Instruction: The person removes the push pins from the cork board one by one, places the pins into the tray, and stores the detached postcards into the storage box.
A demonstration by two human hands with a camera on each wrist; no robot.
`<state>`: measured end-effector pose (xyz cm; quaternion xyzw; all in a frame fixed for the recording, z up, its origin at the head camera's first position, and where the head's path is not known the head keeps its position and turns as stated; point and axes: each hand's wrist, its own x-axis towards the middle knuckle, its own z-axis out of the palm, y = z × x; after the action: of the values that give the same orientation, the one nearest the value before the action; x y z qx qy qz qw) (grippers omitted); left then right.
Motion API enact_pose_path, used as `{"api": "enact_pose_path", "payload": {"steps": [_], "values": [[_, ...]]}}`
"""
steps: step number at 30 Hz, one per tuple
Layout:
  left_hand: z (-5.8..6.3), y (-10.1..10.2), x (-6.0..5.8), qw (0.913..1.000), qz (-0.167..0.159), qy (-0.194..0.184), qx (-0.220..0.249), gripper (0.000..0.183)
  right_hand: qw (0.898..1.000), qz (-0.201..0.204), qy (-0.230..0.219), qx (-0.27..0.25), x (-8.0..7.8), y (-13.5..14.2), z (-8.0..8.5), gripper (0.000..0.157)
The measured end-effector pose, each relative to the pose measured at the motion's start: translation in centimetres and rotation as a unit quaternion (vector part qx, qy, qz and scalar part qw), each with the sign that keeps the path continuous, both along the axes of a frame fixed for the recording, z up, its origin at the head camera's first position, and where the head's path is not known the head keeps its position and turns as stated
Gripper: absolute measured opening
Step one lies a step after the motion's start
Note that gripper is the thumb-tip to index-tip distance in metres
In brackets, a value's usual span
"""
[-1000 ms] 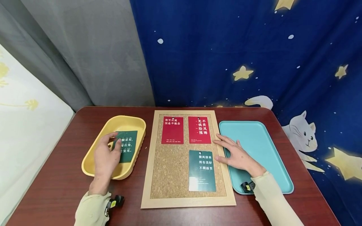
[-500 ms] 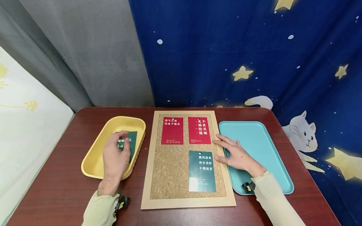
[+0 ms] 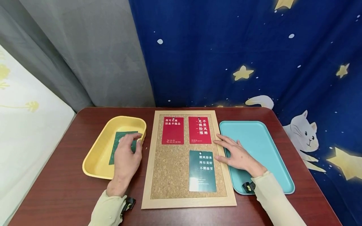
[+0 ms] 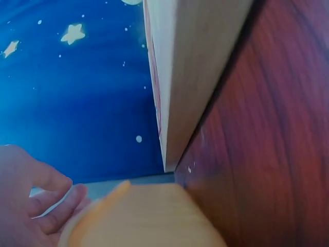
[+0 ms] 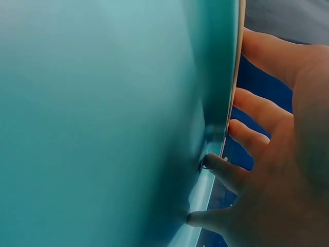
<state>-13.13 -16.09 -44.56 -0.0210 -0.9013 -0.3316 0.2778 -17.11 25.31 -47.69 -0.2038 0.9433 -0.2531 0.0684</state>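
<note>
My left hand [image 3: 127, 157] hangs over the right side of the yellow basket [image 3: 99, 163], fingers bent and a small gap showing between thumb and index. Beneath it a green card [image 3: 114, 150] with white writing lies in the basket, partly hidden by the hand. In the left wrist view, bent fingers [image 4: 59, 208] appear above the blurred basket rim [image 4: 144, 216]. My right hand [image 3: 236, 155] rests with spread fingers on the right frame of the cork board [image 3: 169, 172]. Two red cards [image 3: 172, 131] and another green card [image 3: 202, 172] are fixed to the board.
A turquoise tray [image 3: 254, 141] stands right of the board, under my right wrist. All of it sits on a dark red wooden table [image 3: 65, 150]. Behind the table hang a grey curtain [image 3: 107, 62] and a blue starry one [image 3: 203, 56].
My left hand has moved to the right across the basket, from the green card's left edge to its right side. The card stays in the basket. My right hand has not moved.
</note>
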Motion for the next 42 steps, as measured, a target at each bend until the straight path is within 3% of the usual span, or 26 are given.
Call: {"api": "enact_pose_path", "payload": {"steps": [5,12,20,28,42], "values": [[-0.2,0.9,0.0,0.9993,-0.024,-0.021,-0.019,0.019,1.000,-0.003,-0.004,0.000,0.0,0.0,0.1,0.068],[-0.2,1.9,0.0,0.9970,-0.064,0.006,-0.042,0.014,1.000,-0.002,0.004,0.005,-0.1,-0.1,0.3,0.065],[-0.2,3.1,0.4,0.9925,-0.105,-0.025,-0.058,0.017,1.000,-0.003,0.006,0.009,-0.1,-0.3,0.5,0.064],[0.2,3.8,0.6,0.9842,-0.142,-0.065,-0.083,0.022,1.000,-0.006,0.006,-0.001,0.0,-0.4,0.4,0.064],[0.5,5.6,0.8,0.9642,-0.218,-0.084,-0.126,0.037,0.999,-0.016,0.026,-0.019,-0.1,-0.6,0.8,0.054]]}}
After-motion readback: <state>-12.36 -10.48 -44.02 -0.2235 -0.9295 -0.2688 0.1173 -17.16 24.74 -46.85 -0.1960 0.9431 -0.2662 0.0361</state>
